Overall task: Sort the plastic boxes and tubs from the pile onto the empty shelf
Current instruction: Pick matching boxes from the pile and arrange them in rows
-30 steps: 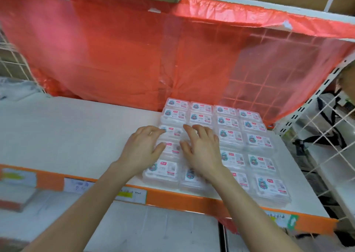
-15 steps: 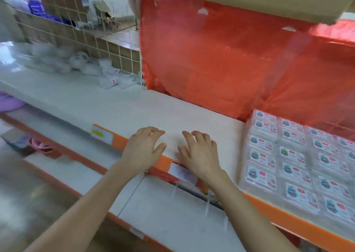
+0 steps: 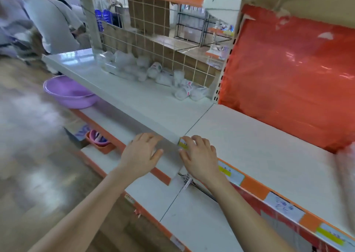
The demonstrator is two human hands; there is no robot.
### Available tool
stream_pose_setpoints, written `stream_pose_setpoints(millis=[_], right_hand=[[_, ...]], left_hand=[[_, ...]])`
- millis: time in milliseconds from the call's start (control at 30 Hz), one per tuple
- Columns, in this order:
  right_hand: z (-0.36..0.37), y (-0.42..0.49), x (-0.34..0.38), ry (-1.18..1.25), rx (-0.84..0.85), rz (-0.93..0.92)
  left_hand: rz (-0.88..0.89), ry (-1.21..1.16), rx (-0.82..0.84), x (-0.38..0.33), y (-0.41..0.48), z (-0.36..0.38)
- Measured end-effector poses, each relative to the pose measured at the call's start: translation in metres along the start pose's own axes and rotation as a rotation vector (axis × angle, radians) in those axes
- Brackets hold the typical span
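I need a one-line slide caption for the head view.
Both empty, the left hand and right hand hover over the shelf edge; the pile of plastic tubs lies ahead.

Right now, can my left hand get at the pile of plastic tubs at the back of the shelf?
Probably yes. The left hand is open and holds nothing, and the shelf between it and the pile of tubs shows bare, though it looks a forward stretch.

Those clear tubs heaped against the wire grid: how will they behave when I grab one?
Probably light: the tubs look thin and see-through. Several lie on their sides, so neighbours may roll or slide on the smooth shelf.
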State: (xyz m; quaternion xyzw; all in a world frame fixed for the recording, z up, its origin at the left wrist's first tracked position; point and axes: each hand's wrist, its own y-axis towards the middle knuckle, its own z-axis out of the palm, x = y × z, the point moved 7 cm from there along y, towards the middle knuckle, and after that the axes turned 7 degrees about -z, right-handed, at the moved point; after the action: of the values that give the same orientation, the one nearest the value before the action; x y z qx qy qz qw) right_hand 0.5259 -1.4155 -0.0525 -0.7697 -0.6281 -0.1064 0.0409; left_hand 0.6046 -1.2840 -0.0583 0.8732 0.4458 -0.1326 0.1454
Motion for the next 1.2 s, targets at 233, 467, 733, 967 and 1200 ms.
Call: stream_pose_setpoints(millis=[233,467,733,967,1200], right_hand=[[0.023,0.052,0.06,0.007,0.061,-0.115],[0.041,0.118,0.101,0.031,0.077,-0.202],[0.033,0.232,0.109,0.027,0.039,-0.201],[0.011,0.32,0.101,-0.007,-0.053,-0.147],[0.029,0.362,0.101,-0.046,0.015,-0.117]], left_hand=[[-0.123,0.02,-0.026,0.075,-0.002,-0.016],[-0.218,0.088,-0.011,0.132,0.03,-0.021],[-0.229,0.113,-0.068,0.172,0.13,-0.052],[-0.168,0.15,-0.137,0.191,0.223,-0.079],[-0.142,0.103,-0.14,0.228,0.266,-0.079]])
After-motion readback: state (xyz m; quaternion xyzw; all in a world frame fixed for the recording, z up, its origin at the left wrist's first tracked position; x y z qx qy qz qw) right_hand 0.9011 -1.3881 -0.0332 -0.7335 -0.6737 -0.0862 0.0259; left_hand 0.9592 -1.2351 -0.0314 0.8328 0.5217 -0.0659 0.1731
